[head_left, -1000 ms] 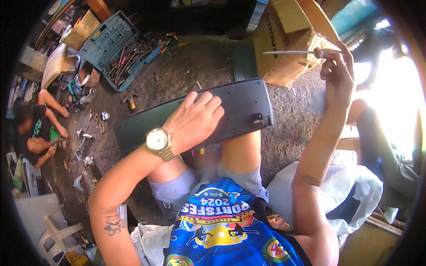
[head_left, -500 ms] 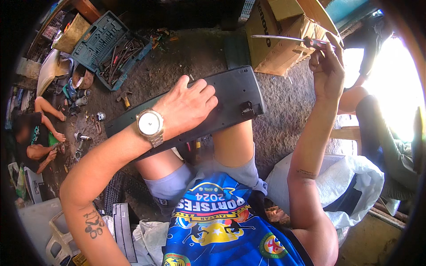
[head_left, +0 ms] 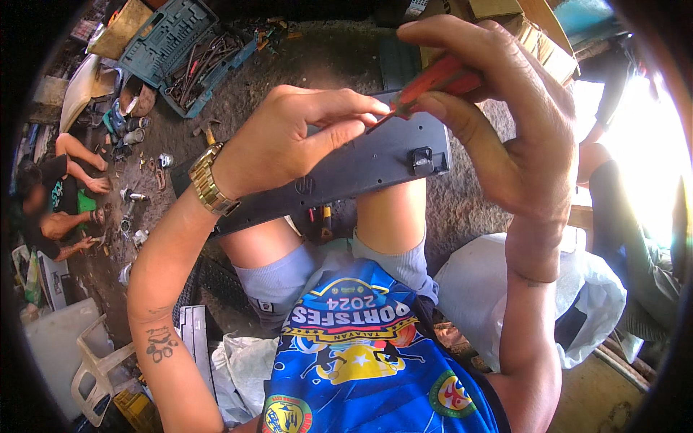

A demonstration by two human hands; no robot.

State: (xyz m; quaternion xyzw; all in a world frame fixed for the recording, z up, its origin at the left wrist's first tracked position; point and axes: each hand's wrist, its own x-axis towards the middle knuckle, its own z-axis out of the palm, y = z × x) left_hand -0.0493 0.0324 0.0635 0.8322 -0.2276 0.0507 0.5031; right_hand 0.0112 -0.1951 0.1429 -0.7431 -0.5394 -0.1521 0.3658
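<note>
A black keyboard (head_left: 354,169) lies underside up across my thighs, with one small fold-out foot raised near its right end. Above it, my right hand (head_left: 523,130) is closed around the red handle of a screwdriver (head_left: 444,76), its short visible shaft slanting down to the left. My left hand (head_left: 285,141), with a gold watch on the wrist, brings thumb and fingertips together around the shaft near its tip. Whether a small screw sits between those fingertips is hidden.
A teal tool case (head_left: 177,54) full of tools lies open at the far left, a hammer (head_left: 210,136) near it. Another person (head_left: 61,195) sits on the left among scattered metal parts. A cardboard box (head_left: 538,32) stands far right; a white sack (head_left: 469,289) lies beside my right leg.
My right hand has brought the screwdriver in from the far right to above the keyboard. My left hand has lifted off the keyboard and met the screwdriver's shaft.
</note>
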